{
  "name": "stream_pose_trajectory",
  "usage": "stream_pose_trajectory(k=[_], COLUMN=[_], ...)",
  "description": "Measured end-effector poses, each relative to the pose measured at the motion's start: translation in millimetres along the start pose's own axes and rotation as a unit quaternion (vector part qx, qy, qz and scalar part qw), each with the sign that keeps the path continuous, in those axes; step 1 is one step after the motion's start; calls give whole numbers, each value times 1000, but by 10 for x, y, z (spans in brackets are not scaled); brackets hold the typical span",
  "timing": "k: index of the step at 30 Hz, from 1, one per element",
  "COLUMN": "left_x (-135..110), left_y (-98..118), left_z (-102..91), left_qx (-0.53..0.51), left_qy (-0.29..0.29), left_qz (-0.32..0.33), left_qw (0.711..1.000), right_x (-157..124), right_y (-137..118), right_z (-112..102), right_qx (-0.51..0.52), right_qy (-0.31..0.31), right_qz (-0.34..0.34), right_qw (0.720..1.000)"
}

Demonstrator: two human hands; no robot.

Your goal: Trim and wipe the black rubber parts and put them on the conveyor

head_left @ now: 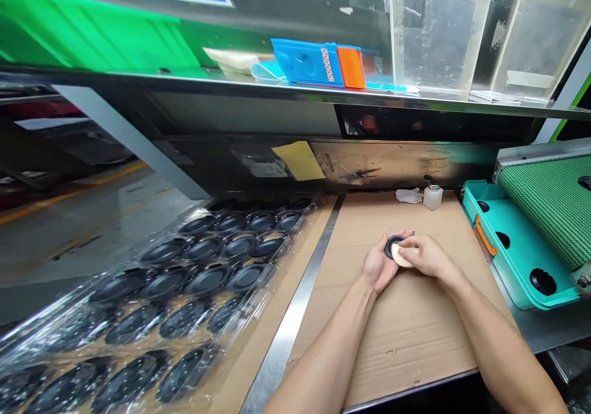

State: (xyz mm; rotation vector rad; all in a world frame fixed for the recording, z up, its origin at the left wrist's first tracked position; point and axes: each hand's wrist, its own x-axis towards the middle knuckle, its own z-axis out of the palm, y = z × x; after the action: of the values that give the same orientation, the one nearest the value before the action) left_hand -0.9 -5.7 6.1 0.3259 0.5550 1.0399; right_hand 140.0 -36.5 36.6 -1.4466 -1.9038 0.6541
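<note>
the left hand (379, 267) cups a black disc (392, 243) above the middle of the cardboard sheet (406, 340), fingers curled under it and thumb at its edge. the right hand (427, 255) pinches a pale pad (403, 256) between thumb and fingertips and presses it on the disc face. to the left, a clear plastic tray (231, 340) holds rows of black discs (207, 278). to the right lies a teal tray (512, 248) beside a green belt (549, 205). at the far edge of the cardboard stand a small white bottle (433, 196) and a crumpled wipe (409, 195). a yellow note (299, 160) is stuck on the back panel.
</note>
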Motion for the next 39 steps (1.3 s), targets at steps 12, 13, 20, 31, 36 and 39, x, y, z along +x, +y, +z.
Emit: stream_pose_trajectory(k=[12, 13, 20, 31, 36, 39], left_x=[-4, -13, -107, -185, -171, -139], left_y=[4, 28, 232, 451, 456, 352], left_z=[41, 48, 75, 91, 62, 49], left_qx=[-47, -55, -95, -134, -95, -9], left_qy=[31, 37, 23, 14, 17, 16], left_qz=[-21, -18, -14, -49, -39, -34], left_qw=[998, 998, 995, 990, 995, 999], right_x=[54, 58, 38, -33, 21, 59], right_y=[-121, -102, 151, 88, 181, 184], right_z=[192, 161, -180, -182, -175, -186], right_qx=[-275, -268, -244, -298, -215, -159], right_qy=[109, 118, 162, 9, -34, 82], right_qz=[142, 148, 222, -3, -41, -89], right_qw=[944, 945, 930, 954, 975, 980])
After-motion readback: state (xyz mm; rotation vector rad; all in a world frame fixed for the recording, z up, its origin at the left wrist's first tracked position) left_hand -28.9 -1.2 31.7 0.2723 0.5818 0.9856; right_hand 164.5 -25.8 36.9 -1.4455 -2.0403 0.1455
